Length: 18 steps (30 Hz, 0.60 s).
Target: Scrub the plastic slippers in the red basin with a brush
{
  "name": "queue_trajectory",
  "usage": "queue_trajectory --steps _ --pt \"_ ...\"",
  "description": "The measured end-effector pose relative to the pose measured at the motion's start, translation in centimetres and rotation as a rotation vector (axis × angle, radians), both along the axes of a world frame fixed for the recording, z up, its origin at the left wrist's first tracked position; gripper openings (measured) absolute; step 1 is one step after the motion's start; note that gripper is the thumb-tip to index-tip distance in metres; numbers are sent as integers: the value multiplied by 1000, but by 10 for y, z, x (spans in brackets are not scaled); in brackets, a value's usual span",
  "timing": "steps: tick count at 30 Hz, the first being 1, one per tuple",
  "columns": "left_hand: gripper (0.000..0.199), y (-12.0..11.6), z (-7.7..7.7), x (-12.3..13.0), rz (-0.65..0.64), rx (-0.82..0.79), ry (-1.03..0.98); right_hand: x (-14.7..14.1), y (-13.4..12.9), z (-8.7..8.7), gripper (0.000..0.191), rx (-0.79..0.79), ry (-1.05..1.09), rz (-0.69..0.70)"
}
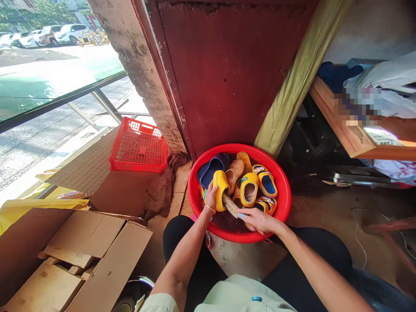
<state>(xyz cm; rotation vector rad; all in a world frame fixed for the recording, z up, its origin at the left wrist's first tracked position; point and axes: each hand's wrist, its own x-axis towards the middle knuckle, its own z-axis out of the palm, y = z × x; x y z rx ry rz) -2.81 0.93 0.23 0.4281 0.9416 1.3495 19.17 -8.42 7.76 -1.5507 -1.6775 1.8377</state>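
Over a round red basin [287, 190] my left hand [211, 197] is closed on a yellow clog [221, 184], its opening turned to the right. My right hand [258, 220] grips a scrubbing brush [230, 205], whose pale bristled end reaches into that clog. Several other shoes lie in the basin in dark water: a navy slipper [214, 167], a tan shoe [234, 173], a fleece-lined yellow clog [249, 189] and a yellow clog with a blue inside [267, 182]. Parts of the shoes underneath are hidden.
A red plastic crate [139, 147] stands on cardboard at the left. An open cardboard box [107, 264] with wooden pieces is at the lower left, and a brown cloth [160, 195] lies near the wall. Behind the basin rises a dark red door [224, 78]; a wooden shelf [357, 143] juts out at right.
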Motion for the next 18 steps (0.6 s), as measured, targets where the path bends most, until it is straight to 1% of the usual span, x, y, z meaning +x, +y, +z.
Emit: queue_trajectory --steps 2,4,6,9,11,12,14,16,18 --pt "60 1 -1 3 20 11 42 6 -7 -2 55 11 -12 -8" --pt "55 1 -1 5 32 21 65 2 -9 -5 55 21 -18 -52" --pt "51 0 -2 8 26 24 69 -13 -6 -11 55 30 -9 -136" --pt "49 -3 0 10 6 42 93 -45 8 -19 56 48 20 -334" --pt "50 -5 2 10 5 61 137 -61 20 -22 57 55 20 -406" --pt "50 -6 3 10 5 68 157 -64 24 -23 57 58 8 -404" --pt "54 -7 3 9 5 80 166 -60 29 -21 56 59 -28 -328" --pt "57 -8 1 8 11 96 137 -43 28 -17 55 49 -60 -212" --pt "56 -7 -3 9 25 112 108 -21 20 -9 54 21 -68 -88"
